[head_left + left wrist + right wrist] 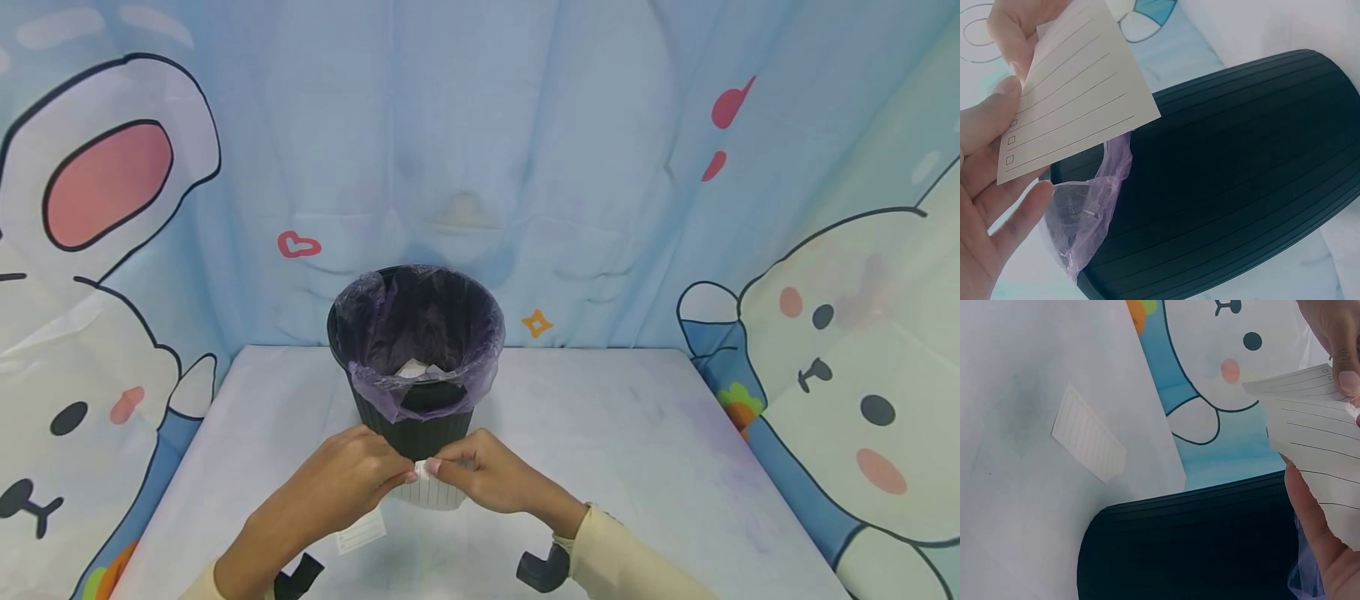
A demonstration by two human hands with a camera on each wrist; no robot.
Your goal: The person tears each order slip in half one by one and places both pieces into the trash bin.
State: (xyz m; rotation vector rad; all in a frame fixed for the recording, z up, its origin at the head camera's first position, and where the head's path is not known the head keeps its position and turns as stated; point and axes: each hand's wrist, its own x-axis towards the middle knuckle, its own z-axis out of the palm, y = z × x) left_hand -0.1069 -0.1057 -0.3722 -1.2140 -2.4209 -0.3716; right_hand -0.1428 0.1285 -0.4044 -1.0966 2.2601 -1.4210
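Between both hands, in front of the bin, is a lined paper sheet (429,493) with small checkboxes down one side (1079,94). My left hand (360,471) pinches its upper edge between thumb and fingers. Right beside it, my right hand (491,475) pinches the same edge. In the right wrist view the paper (1322,447) shows two parts at different angles with an uneven edge; I cannot tell if it is torn through. Behind the hands stands a black ribbed bin (405,435) with a purple plastic liner (382,396) folded over its rim.
White paper pieces (414,368) lie inside the bin. Another lined sheet (362,531) lies flat on the white table (600,433), near the left forearm. A blue cartoon-printed curtain (465,125) hangs behind and at both sides.
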